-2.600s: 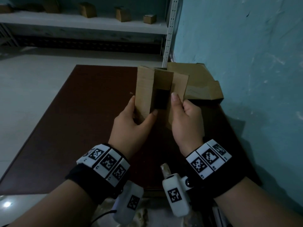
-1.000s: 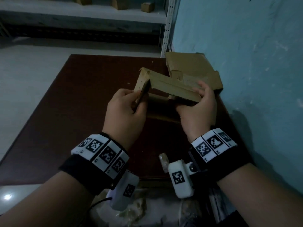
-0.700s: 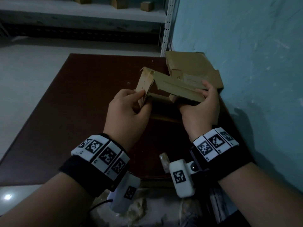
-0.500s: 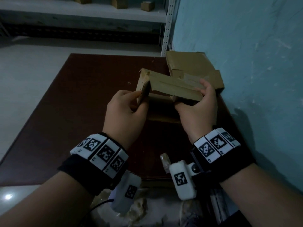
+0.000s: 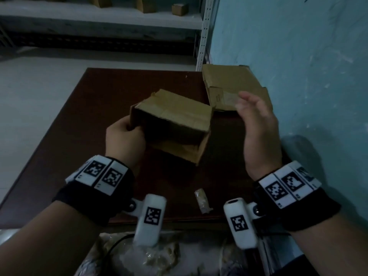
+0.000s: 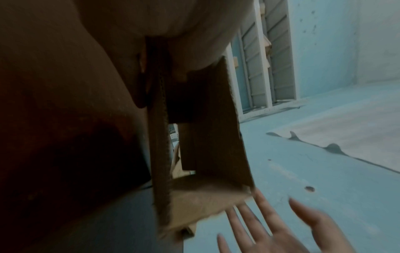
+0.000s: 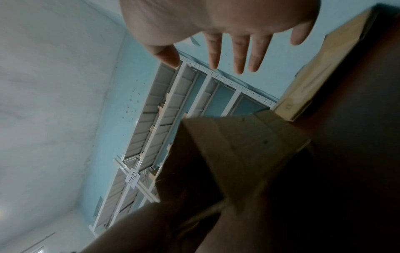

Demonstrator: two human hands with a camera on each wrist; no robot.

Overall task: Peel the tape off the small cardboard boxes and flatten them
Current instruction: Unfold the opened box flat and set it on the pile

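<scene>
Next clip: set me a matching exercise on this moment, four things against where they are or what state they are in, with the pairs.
Things:
1. left hand
2. right hand
3. flattened cardboard
4. wad of tape

States or places:
A. lies on the table's near edge, between the wrists
B. open, fingers spread, touching nothing
C. lies at the table's far right corner, by the blue wall
D. grips one side wall of the open box

Pairs: 1-D, 2-B, 3-C, 4-A

Dim room: turquoise wall (image 5: 298, 46), white shelving (image 5: 99, 18)
</scene>
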